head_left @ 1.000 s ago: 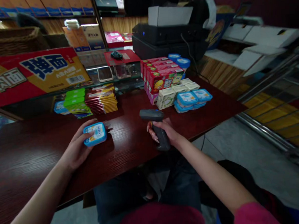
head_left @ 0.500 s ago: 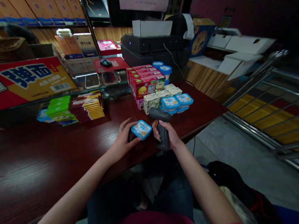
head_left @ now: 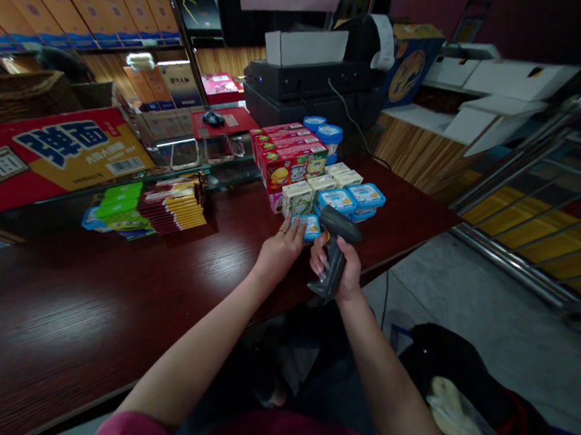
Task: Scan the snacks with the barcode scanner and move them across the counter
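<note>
My left hand [head_left: 281,249] rests on a small blue tub [head_left: 311,226] on the dark wooden table [head_left: 127,286], fingers laid over its left side, right beside a stack of like blue tubs [head_left: 351,200]. My right hand [head_left: 338,270] grips the handle of a dark barcode scanner [head_left: 335,241], its head raised just right of that tub. Behind stand small white cartons [head_left: 299,197] and red boxes [head_left: 291,158].
Green packs [head_left: 120,208] and a stack of red and yellow flat packs [head_left: 176,208] lie at the table's back left. A large red and yellow carton [head_left: 55,156], a phone [head_left: 184,155], a black printer [head_left: 307,88] and metal rails [head_left: 540,195] surround the table.
My left hand carried the blue tub from the table's left to the right and set it down by the stack of tubs. The scanner in my right hand tilted up beside it.
</note>
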Motion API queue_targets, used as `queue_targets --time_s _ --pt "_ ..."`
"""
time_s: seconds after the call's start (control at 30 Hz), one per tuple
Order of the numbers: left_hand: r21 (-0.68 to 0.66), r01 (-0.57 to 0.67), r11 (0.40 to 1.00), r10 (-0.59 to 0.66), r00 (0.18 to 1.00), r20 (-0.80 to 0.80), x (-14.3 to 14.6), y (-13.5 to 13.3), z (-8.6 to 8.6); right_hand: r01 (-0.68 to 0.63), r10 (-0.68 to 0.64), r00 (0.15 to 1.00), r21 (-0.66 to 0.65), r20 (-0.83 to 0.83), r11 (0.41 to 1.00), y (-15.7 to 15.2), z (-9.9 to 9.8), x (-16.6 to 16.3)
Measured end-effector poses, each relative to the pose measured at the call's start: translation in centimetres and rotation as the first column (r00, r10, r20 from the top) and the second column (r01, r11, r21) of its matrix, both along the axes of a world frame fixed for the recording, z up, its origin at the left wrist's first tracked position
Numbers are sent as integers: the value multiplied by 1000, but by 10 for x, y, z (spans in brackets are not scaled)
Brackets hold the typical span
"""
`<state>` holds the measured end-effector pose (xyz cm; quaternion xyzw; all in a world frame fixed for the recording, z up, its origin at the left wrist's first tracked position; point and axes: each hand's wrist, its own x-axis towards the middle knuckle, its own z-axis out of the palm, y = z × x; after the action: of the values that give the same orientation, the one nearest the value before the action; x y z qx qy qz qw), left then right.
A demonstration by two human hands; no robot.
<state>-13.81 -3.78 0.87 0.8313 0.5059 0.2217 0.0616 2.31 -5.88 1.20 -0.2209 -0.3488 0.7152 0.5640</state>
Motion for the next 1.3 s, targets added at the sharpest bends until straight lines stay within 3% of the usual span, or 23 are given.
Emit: queue_targets --time_s 0.2,0.4,0.47,0.53,0.63,0.73,0.8,0.87,0.97,1.03,1.1,1.17,1.23,1.3 --pt "19 9 1000 -8 999 -41 9 6 5 -7 8 1000 -4 30 1000 -2 3 1" --pt "-48 24 999 -15 981 191 6 17 3 34 -28 989 -39 143 999 -7 10 -2" --pt "-5 49 999 -48 981 187 -3 16 -1 5 2 987 -44 160 999 -8 11 -3" --pt "101 104 989 -113 990 82 -23 11 -4 -24 32 979 -42 200 999 -8 12 -4" --pt "264 195 945 -165 977 -134 -75 -7 -5 -113 123 953 -50 276 992 -6 12 -7" --pt "371 120 921 -71 987 -144 -146 -35 -1 -204 225 918 -100 326 974 -4 12 -15" --pt "468 -2 884 25 999 -43 -197 -53 1 -245 276 898 -131 342 961 -2 12 -26" --pt "538 -229 811 185 973 136 -248 -63 2 -289 330 880 -167 340 943 2 13 -43" --pt "492 -643 587 443 764 469 -323 -61 -2 -388 442 842 -222 310 895 12 11 -78" --pt "385 -771 507 504 628 593 -369 -49 -7 -466 522 806 -243 281 851 21 10 -107" --pt "302 -791 532 513 585 628 -408 -34 -14 -546 596 761 -241 258 802 31 8 -138" --pt "214 -741 636 514 614 599 -435 -20 -21 -611 651 719 -227 242 759 39 7 -167" --pt "115 -664 739 520 670 529 -450 -11 -27 -660 692 684 -210 231 721 44 6 -192" --pt "40 -619 785 533 706 467 -456 -7 -30 -696 721 654 -192 229 692 46 6 -210"
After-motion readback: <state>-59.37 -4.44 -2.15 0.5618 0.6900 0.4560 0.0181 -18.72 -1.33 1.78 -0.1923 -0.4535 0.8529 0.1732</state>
